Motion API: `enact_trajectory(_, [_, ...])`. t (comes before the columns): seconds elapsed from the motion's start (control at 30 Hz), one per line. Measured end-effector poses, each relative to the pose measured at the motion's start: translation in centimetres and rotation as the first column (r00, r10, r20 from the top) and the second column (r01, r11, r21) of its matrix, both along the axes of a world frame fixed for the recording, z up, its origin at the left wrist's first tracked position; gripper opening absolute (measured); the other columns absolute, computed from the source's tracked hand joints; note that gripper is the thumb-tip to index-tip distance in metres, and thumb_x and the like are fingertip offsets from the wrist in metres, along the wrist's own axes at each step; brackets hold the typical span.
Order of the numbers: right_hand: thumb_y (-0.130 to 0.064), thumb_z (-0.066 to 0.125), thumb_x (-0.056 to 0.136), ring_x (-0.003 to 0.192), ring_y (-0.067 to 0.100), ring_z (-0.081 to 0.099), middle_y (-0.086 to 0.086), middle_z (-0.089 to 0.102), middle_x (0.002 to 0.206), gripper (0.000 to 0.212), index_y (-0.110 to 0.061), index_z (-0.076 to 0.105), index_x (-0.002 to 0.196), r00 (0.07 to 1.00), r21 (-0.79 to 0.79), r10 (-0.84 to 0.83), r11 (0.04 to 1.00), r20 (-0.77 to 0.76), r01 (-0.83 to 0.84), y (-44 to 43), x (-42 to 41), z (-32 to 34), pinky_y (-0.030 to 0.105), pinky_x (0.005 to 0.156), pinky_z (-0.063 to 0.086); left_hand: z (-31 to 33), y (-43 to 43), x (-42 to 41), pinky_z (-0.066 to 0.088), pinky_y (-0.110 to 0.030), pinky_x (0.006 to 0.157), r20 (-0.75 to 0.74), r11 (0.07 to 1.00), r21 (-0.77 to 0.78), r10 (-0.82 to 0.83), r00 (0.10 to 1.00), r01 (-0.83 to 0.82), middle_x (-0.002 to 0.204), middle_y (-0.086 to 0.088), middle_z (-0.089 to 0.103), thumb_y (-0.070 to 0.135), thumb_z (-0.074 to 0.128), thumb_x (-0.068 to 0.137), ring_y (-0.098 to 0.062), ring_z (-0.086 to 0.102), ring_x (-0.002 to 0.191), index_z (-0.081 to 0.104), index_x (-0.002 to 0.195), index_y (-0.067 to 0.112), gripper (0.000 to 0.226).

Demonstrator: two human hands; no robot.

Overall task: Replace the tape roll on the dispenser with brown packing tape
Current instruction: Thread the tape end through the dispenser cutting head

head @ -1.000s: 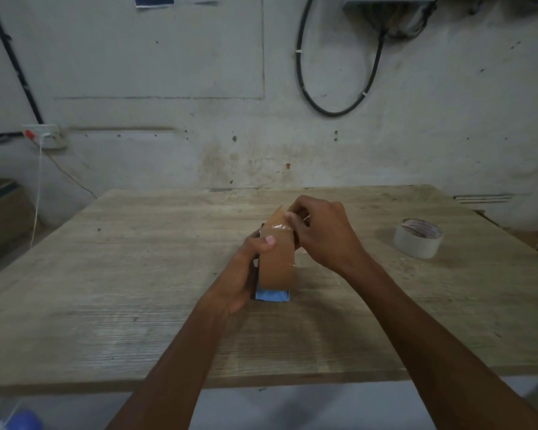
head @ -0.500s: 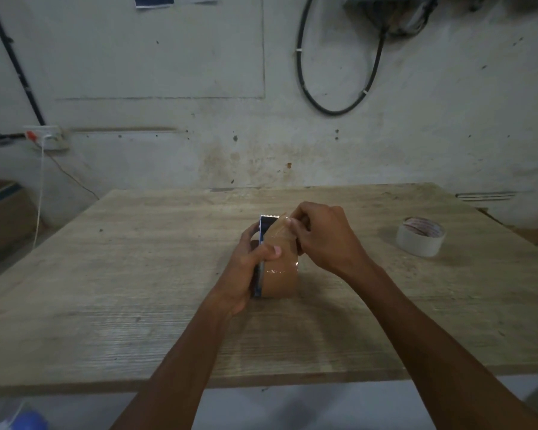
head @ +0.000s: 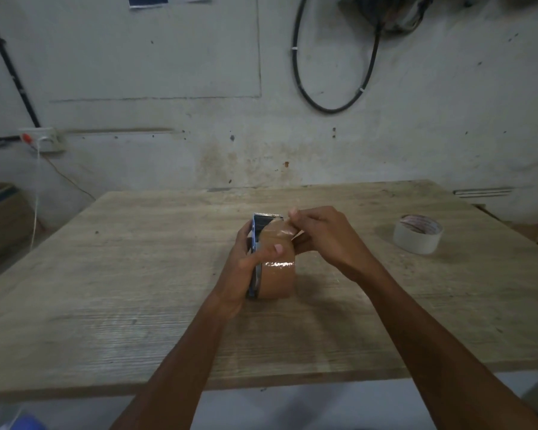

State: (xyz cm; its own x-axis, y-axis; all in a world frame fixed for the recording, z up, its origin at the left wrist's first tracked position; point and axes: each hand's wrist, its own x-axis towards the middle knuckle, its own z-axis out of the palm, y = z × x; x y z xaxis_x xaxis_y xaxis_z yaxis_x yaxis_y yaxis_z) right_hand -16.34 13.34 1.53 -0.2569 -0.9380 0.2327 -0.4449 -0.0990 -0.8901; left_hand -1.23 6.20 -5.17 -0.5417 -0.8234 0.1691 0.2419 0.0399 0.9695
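Both forearms are bare to the frame edge, the left hand (head: 246, 262) and right hand (head: 326, 237) ungloved.

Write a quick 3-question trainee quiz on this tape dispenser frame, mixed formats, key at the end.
1. True or false: the pale tape roll is on the dispenser.
2. Which hand pinches the loose end of the brown tape roll? A) left hand B) right hand
3. Fill in: the dispenser's toothed blade points ___ the person.

Key: 1. false, it sits apart on the table; 2. B; 3. away from
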Motion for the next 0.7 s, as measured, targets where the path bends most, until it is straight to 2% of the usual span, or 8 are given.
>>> enact_trajectory(0.1, [-0.042, 0.065, 0.09, 0.072, 0.003, 0.071, -0.005, 0.076, 0.086, 0.029, -0.018, 0.078, 0.094, 0.966, -0.016, -0.074, 0.997, -0.248, 0.072, -0.3, 0.4, -0.2, 0.02, 0.068, 0.055, 0.0, 0.1, -0.1, 0.06, -0.032, 0.074, -0.009, 1.0, -0.024, 0.007, 1.0, -0.008, 0.122, -0.001, 0.073, 0.035, 0.083, 0.061, -0.023, 0.075, 0.104, 0.054, 0.135, 0.037, 0.08])
enact_trajectory(0.17, [-0.036, 0.071, 0.087, 0.072, 0.0, 0.066, -0.009, 0.074, 0.082, 0.018, -0.019, 0.078, 0.088, 0.941, -0.071, -0.137, 0.99, -0.309, 0.121, -0.5, 0.7, -0.4, 0.024, 0.07, 0.055, 0.0, 0.1, 0.1, 0.06, -0.032, 0.075, -0.017, 0.998, -0.054, 0.019, 1.0, -0.02, 0.125, -0.001, 0.072, 0.035, 0.083, 0.062, -0.023, 0.074, 0.107, 0.053, 0.137, 0.037, 0.081])
enact_trajectory(0.23, [-0.028, 0.074, 0.085, 0.075, 0.006, 0.07, -0.006, 0.075, 0.082, 0.013, -0.016, 0.078, 0.086, 0.97, -0.093, -0.154, 0.986, -0.19, 0.139, -0.8, 0.6, -0.7, 0.035, 0.077, 0.06, 0.0, 0.2, 0.2, 0.061, -0.032, 0.076, -0.024, 0.996, -0.084, 0.034, 0.999, -0.036, 0.122, 0.004, 0.073, 0.033, 0.082, 0.061, -0.02, 0.074, 0.107, 0.054, 0.135, 0.036, 0.079])
enact_trajectory(0.3, [-0.023, 0.076, 0.084, 0.075, 0.009, 0.074, -0.001, 0.077, 0.083, 0.013, -0.011, 0.079, 0.088, 0.987, -0.09, -0.149, 0.986, -0.056, 0.143, -0.8, 0.6, -0.9, 0.032, 0.077, 0.063, 0.1, 0.3, 0.3, 0.061, -0.029, 0.075, -0.034, 0.993, -0.106, 0.044, 0.998, -0.048, 0.115, 0.011, 0.076, 0.03, 0.082, 0.06, -0.017, 0.074, 0.105, 0.054, 0.133, 0.035, 0.079])
enact_trajectory(0.33, [-0.022, 0.077, 0.084, 0.073, 0.008, 0.074, 0.0, 0.078, 0.082, 0.013, -0.01, 0.079, 0.089, 0.986, -0.107, -0.161, 0.982, -0.045, 0.156, -0.8, 0.5, -0.9, 0.028, 0.074, 0.062, 0.1, 0.3, 0.2, 0.061, -0.029, 0.075, -0.04, 0.993, -0.109, 0.048, 0.998, -0.052, 0.113, 0.011, 0.076, 0.028, 0.082, 0.059, -0.017, 0.075, 0.104, 0.053, 0.133, 0.034, 0.079])
enact_trajectory(0.47, [-0.021, 0.076, 0.084, 0.065, 0.007, 0.075, 0.001, 0.078, 0.077, 0.012, -0.01, 0.079, 0.087, 0.983, -0.126, -0.182, 0.976, -0.016, 0.178, -1.1, 0.5, -1.2, 0.019, 0.064, 0.06, 0.1, 0.4, 0.2, 0.061, -0.031, 0.074, -0.073, 0.991, -0.11, 0.067, 0.995, -0.075, 0.121, 0.003, 0.072, 0.028, 0.083, 0.056, -0.019, 0.074, 0.106, 0.049, 0.14, 0.028, 0.09])
enact_trajectory(0.6, [-0.016, 0.078, 0.082, 0.065, 0.014, 0.076, 0.007, 0.078, 0.075, 0.012, -0.004, 0.079, 0.083, 0.979, -0.08, -0.15, 0.984, 0.135, 0.162, -1.3, 0.2, -1.6, 0.027, 0.066, 0.063, 0.1, 0.5, 0.2, 0.061, -0.032, 0.075, -0.081, 0.982, -0.165, 0.08, 0.993, -0.093, 0.131, -0.006, 0.063, 0.031, 0.082, 0.058, -0.021, 0.073, 0.107, 0.037, 0.146, 0.039, 0.099])
enact_trajectory(0.7, [-0.012, 0.078, 0.081, 0.069, 0.021, 0.077, 0.013, 0.078, 0.077, 0.013, 0.001, 0.078, 0.084, 0.951, -0.045, -0.137, 0.987, 0.277, 0.155, -1.4, 0.1, -1.7, 0.033, 0.068, 0.063, 0.3, 0.6, 0.1, 0.061, -0.03, 0.073, -0.097, 0.968, -0.226, 0.091, 0.991, -0.111, 0.122, -0.004, 0.066, 0.029, 0.08, 0.061, -0.018, 0.074, 0.103, 0.033, 0.145, 0.041, 0.097])
